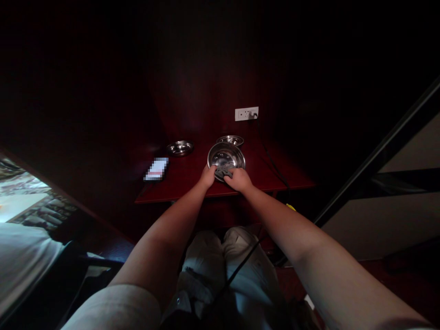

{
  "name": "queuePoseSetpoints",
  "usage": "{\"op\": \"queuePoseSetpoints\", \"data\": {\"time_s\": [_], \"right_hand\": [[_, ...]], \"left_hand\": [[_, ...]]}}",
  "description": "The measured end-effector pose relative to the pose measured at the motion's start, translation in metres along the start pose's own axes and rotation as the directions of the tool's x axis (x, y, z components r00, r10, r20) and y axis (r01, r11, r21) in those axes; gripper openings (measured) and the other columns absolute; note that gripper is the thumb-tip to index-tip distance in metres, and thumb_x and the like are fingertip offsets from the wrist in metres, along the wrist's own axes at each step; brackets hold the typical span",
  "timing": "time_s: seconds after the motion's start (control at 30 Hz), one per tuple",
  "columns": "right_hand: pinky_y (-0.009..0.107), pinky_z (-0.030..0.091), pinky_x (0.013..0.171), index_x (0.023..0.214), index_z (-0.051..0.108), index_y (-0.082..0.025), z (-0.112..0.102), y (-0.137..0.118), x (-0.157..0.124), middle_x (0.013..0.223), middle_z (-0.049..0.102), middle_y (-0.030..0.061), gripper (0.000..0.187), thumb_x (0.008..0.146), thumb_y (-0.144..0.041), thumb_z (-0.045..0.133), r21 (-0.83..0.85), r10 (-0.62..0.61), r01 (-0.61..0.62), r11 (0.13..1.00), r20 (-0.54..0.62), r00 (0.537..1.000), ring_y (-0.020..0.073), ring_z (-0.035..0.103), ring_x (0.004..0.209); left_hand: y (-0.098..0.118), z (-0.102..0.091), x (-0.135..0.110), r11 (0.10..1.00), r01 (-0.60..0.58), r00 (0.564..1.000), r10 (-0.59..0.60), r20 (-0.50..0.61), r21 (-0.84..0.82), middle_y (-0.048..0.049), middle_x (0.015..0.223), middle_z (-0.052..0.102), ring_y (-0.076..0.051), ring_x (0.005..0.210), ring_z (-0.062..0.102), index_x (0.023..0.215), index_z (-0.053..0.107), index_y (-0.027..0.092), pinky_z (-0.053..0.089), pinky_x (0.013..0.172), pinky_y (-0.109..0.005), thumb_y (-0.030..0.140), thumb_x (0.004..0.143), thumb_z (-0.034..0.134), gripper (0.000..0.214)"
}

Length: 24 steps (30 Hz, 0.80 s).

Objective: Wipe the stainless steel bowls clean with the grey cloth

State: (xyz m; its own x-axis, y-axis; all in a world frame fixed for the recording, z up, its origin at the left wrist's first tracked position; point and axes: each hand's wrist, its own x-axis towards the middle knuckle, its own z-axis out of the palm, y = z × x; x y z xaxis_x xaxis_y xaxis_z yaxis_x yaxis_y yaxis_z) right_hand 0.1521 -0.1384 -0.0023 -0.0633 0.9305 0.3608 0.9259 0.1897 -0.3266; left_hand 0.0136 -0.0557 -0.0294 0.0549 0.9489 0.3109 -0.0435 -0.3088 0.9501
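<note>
A shiny steel bowl (pixel 227 151) is tilted toward me over the front part of the dark red desk (pixel 192 187). My left hand (pixel 208 176) grips its left rim, with the thumb over the edge. Inside the bowl, near its lower side, lies a crumpled grey cloth (pixel 223 171). My right hand (pixel 239 178) is closed on that cloth and presses it against the bowl's inner wall. Behind the bowl sits a second steel dish (pixel 231 139), partly hidden by it. Another steel bowl (pixel 180 147) stands upright to the left, apart from both hands.
A phone (pixel 156 169) with a lit screen lies at the desk's left side. On the back wall is a white power socket (pixel 246 113) with a plug in it. Its black cable (pixel 271 160) runs down across the desk's right part and over the front edge.
</note>
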Motion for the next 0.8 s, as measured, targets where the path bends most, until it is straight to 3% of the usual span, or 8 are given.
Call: {"op": "queuePoseSetpoints", "data": {"time_s": [0.3,0.8], "right_hand": [[0.025,0.044,0.079,0.093,0.071,-0.018,0.0001,0.0017,0.0007,0.094,0.073,0.0083,0.031,0.081,-0.033,0.047,0.029,0.008,-0.008,1.000,-0.001,1.000,0.0193,0.065,0.086],[0.025,0.043,0.069,0.080,0.070,-0.018,0.0036,0.0043,0.0011,0.084,0.073,0.0081,0.027,0.079,-0.033,0.048,0.048,-0.009,0.012,0.999,-0.061,0.998,0.0186,0.065,0.075]], "left_hand": [[-0.0038,-0.0015,0.0007,1.000,-0.008,1.000,0.009,0.017,-0.019,-0.0089,0.098,0.070,-0.026,0.101,0.060,0.096,0.066,0.012,0.043,0.092,-0.036,0.030,0.072,0.055,0.033],[0.0032,-0.0017,-0.0072,0.997,-0.012,0.997,0.018,0.080,-0.079,-0.0085,0.098,0.071,-0.025,0.098,0.063,0.100,0.065,0.014,0.044,0.093,-0.038,0.044,0.067,0.068,0.045]]}}
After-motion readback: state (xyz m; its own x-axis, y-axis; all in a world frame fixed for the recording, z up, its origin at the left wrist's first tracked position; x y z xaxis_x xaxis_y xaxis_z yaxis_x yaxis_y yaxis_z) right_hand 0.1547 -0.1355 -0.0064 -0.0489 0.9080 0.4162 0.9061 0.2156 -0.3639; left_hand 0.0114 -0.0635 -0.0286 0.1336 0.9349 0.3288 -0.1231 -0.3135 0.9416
